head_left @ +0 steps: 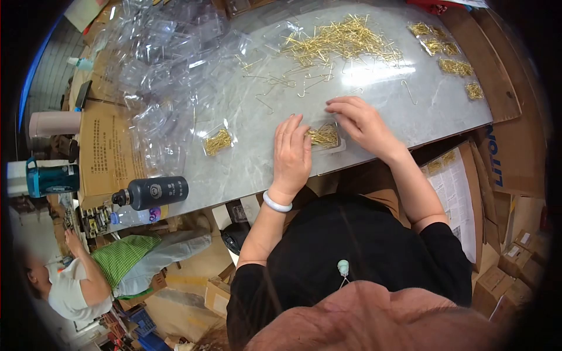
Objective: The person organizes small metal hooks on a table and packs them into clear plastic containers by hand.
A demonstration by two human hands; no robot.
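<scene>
My left hand (291,153) rests at the left side of a small clear pack of gold wire hooks (323,136) near the table's front edge. Its fingers are stretched out, touching or very close to the pack. My right hand (364,124) hovers at the pack's upper right, fingers bent and thumb apart, with nothing visible in it. Several loose gold hooks (302,86) lie beyond my hands, in front of a large heap of gold hooks (351,41). Left of my left hand sits another filled clear pack (217,141).
Clear plastic packaging (170,64) is piled at the left. Several filled packs (455,66) line the right edge. A dark bottle (155,193) lies by the front left edge near a plastic water bottle (137,217). Another person (82,286) is at the far left; cardboard boxes (497,286) stand right.
</scene>
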